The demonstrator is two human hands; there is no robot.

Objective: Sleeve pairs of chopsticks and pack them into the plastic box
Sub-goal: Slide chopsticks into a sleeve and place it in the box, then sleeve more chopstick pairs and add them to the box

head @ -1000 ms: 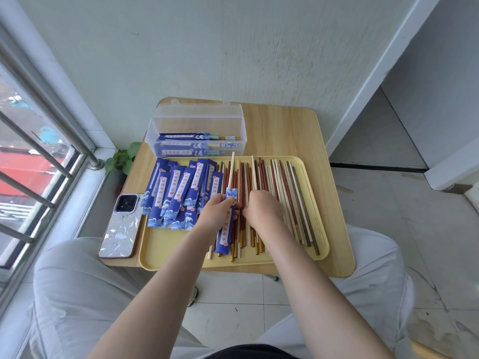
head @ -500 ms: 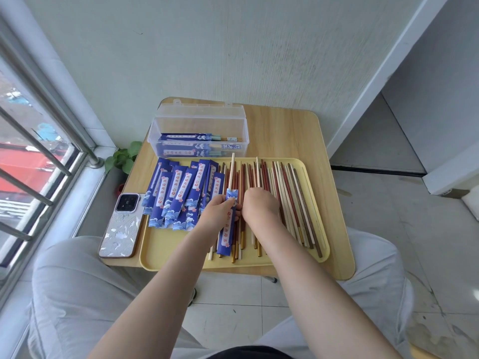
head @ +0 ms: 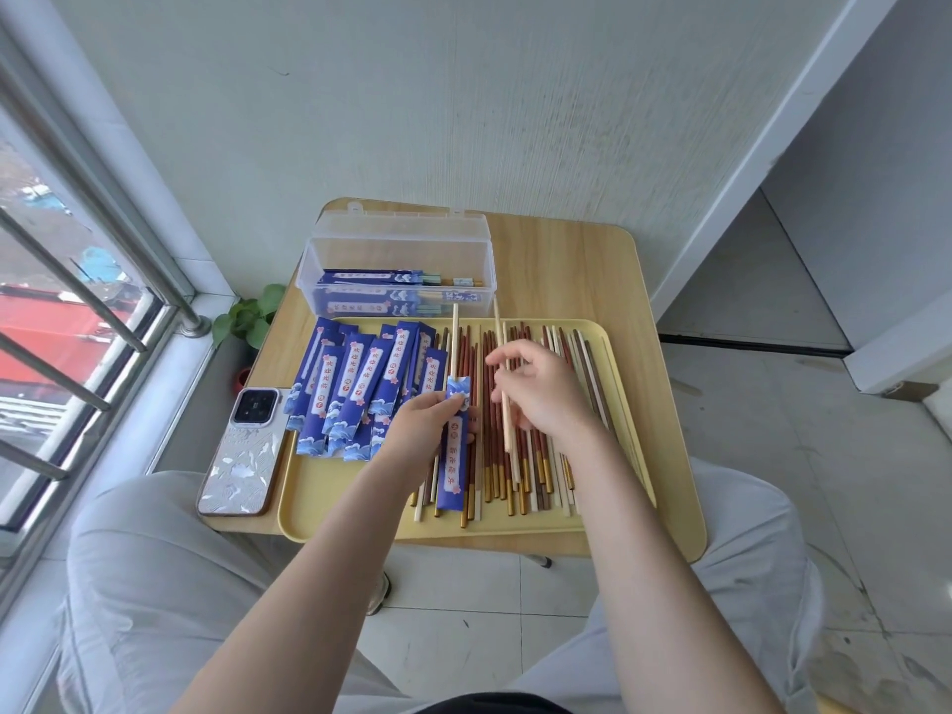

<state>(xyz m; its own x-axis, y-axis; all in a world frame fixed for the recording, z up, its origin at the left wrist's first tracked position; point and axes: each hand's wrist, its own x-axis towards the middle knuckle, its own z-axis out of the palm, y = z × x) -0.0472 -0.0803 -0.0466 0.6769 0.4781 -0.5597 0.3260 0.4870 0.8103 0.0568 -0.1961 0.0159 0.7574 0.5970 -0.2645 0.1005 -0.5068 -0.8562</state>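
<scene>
My left hand (head: pixel 420 427) holds a blue paper sleeve (head: pixel 453 456) over the yellow tray (head: pixel 329 502); one pale chopstick (head: pixel 454 337) sticks out of the sleeve's top. My right hand (head: pixel 541 394) pinches a second pale chopstick (head: pixel 504 404), lifted just right of the sleeve and pointing away from me. Several loose red, brown and pale chopsticks (head: pixel 530 471) lie on the tray's right half. A pile of empty blue sleeves (head: pixel 355 389) covers its left half. The clear plastic box (head: pixel 399 255) behind the tray holds a few sleeved pairs.
A phone (head: pixel 242 450) lies on the wooden table (head: pixel 566 270) left of the tray. A small green plant (head: pixel 247 316) sits below the table's left edge. A window with bars is at the left; my knees flank the table.
My right hand rose off the chopstick pile with one pale chopstick pinched in it. The left hand kept the sleeve and its chopstick almost still.
</scene>
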